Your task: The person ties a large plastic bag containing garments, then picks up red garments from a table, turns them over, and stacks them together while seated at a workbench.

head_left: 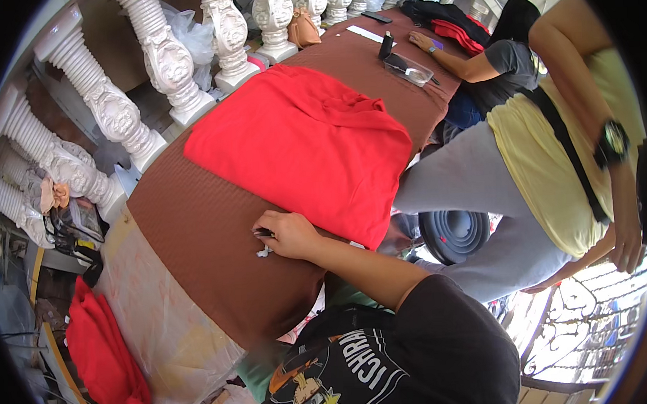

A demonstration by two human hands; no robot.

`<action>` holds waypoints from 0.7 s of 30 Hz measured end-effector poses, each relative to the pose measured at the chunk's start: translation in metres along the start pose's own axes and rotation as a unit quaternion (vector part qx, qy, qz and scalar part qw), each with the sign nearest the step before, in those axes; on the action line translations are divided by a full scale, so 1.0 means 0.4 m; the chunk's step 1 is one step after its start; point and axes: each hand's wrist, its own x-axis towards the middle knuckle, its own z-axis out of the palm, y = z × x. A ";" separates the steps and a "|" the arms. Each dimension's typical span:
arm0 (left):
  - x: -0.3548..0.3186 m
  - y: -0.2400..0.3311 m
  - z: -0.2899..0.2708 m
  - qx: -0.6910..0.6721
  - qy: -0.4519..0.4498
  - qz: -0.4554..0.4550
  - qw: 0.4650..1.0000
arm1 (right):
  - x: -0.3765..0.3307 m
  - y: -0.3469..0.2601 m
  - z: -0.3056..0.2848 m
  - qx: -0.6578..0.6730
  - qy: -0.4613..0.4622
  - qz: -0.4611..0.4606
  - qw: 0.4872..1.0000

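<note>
A red fabric garment [306,145] is spread, partly folded, over the brown table cover [194,208]. My right hand [290,234] rests on the cover at the garment's near edge, its fingers curled round a small dark thing [264,233] whose kind I cannot make out. Just below those fingers lies a small crumpled white scrap [264,252]. A small white tag shows at the garment's near right corner. My left hand is out of view.
White carved balusters [166,64] line the far left side. A clear plastic box [409,70] sits farther along the table. A person in yellow [546,163] stands at the right; another person sits beyond. Red cloth [102,349] hangs at lower left beside a plastic-covered surface [162,310].
</note>
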 end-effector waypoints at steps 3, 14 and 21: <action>0.156 -0.018 -0.116 -0.047 -0.028 0.002 0.999 | 0.011 0.004 0.015 0.002 0.007 -0.016 1.000; 0.253 0.112 0.234 -0.002 -0.045 0.089 0.995 | 0.000 0.006 0.011 -0.001 0.008 0.015 1.000; 0.305 0.143 0.423 -0.031 -0.141 0.053 0.988 | -0.004 0.002 0.005 -0.020 0.011 0.011 1.000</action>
